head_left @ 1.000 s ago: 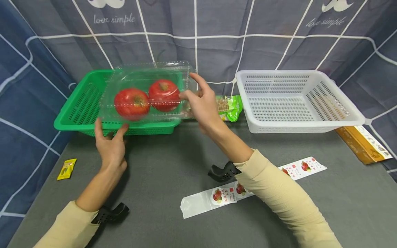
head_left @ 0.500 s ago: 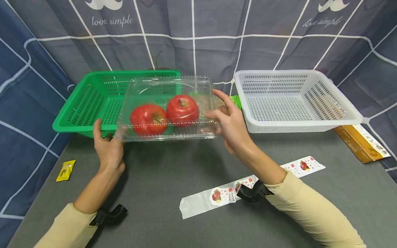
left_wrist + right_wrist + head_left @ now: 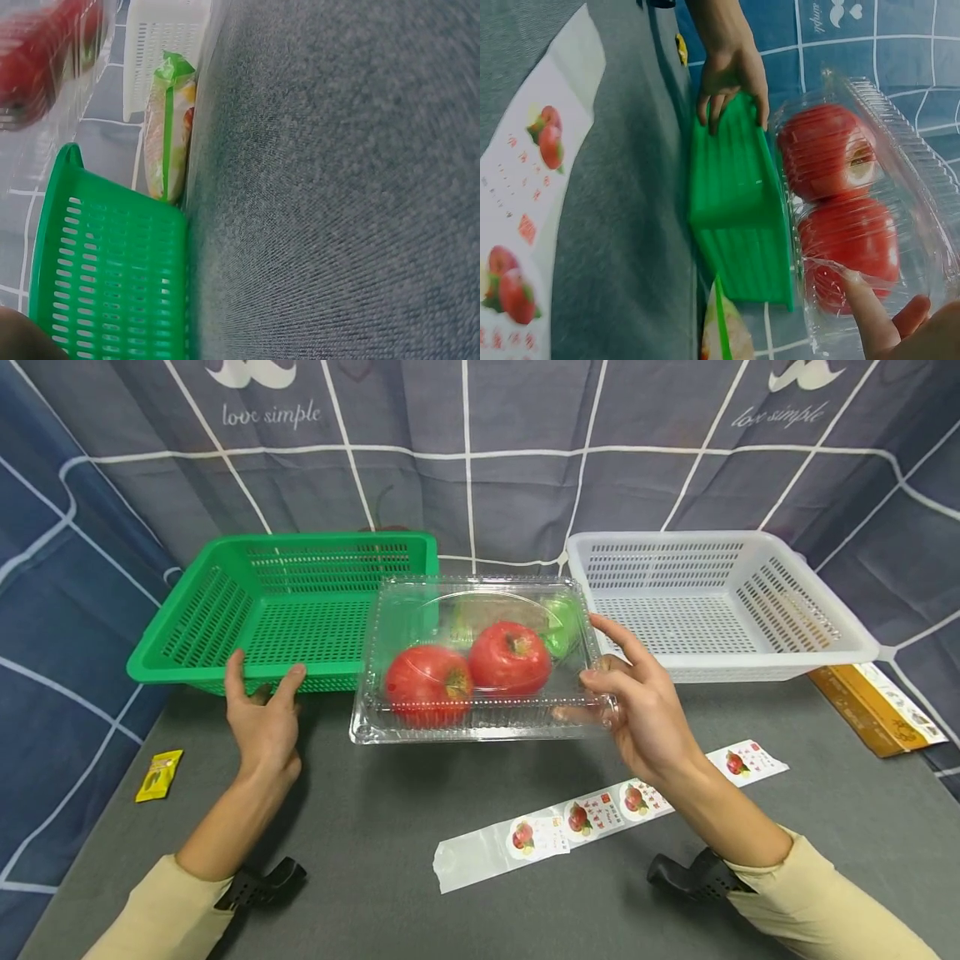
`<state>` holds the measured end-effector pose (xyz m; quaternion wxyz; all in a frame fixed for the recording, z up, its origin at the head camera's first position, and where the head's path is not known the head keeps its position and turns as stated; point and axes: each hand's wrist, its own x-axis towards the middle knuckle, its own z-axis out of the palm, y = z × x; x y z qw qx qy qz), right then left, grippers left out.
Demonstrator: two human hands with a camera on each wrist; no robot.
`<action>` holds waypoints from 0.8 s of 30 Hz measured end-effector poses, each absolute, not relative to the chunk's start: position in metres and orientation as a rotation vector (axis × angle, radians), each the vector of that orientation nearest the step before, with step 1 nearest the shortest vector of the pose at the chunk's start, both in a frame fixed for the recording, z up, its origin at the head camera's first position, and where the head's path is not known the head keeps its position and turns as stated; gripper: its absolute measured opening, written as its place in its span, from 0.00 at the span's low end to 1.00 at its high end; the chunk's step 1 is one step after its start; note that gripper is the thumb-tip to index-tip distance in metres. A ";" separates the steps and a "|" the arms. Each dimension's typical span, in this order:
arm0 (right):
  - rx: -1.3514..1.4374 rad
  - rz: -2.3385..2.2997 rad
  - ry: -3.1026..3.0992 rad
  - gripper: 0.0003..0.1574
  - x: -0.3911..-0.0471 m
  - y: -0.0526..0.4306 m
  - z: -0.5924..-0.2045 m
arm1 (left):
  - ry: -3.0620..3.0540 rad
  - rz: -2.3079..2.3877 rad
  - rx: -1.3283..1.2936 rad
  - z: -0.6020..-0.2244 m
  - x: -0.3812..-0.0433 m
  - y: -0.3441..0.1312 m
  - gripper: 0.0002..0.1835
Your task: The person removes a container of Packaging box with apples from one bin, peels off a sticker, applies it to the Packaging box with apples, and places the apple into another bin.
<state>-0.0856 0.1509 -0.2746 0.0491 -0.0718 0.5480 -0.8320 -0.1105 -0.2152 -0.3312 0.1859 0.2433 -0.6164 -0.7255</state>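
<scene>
In the head view my right hand grips the right end of a clear plastic clamshell box, thumb on top. The box is held up above the table and holds two red apples. Its left side overlaps the right end of the green basket. My left hand is at that basket's front rim, thumb and index finger spread. The other fingers are partly hidden there. In the right wrist view my right thumb presses on the box beside the apples.
A white basket stands at the back right, with a brown box beside it. A green-ended food packet lies between the baskets. A strip of apple stickers lies in front, and a yellow sachet lies at left.
My right hand has brought the box with the apples from over the green basket to the right and nearer to me. My left hand has stayed at the basket's rim.
</scene>
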 end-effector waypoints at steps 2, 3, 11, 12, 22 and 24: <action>-0.230 -2.552 1.657 0.41 -0.083 0.157 -0.276 | -1.754 -2.040 0.680 -0.331 -0.110 -0.215 0.42; -0.231 -2.559 1.651 0.40 -0.082 0.159 -0.277 | -1.760 -2.041 0.676 -0.331 -0.110 -0.216 0.42; -0.253 -2.555 1.665 0.39 -0.073 0.177 -0.286 | -1.756 -2.059 0.677 -0.330 -0.108 -0.218 0.43; -0.248 -2.548 1.676 0.39 -0.072 0.179 -0.288 | -1.762 -2.059 0.671 -0.331 -0.108 -0.217 0.43; -0.216 -2.480 1.746 0.39 -0.061 0.195 -0.308 | -1.791 -2.041 0.621 -0.331 -0.109 -0.215 0.43; -0.221 -2.470 1.761 0.39 -0.060 0.196 -0.311 | -1.796 -2.036 0.616 -0.331 -0.109 -0.215 0.43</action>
